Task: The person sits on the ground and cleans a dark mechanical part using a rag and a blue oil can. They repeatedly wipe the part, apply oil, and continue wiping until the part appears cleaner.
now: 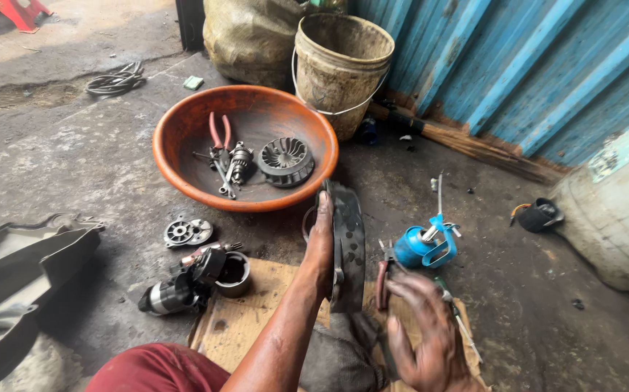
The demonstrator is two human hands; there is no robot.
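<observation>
My left hand (319, 250) holds a dark, round, flat metal part (349, 247) upright on its edge, palm pressed against one face. My right hand (422, 332), greasy and blurred, hovers low to the right with fingers spread and nothing in it, just over a red-handled tool (380, 284) lying on a piece of cardboard (245, 323). A blue oil can (420, 247) with a thin spout stands just beyond that hand.
An orange basin (184, 138) holds red-handled pliers (219, 132), a finned round part (285, 161) and small metal pieces. A dirty bucket (340, 69) and a sack stand behind it by a blue corrugated wall. Motor parts (191, 279), a gear plate (188, 232) and a black cover (17, 268) lie at left.
</observation>
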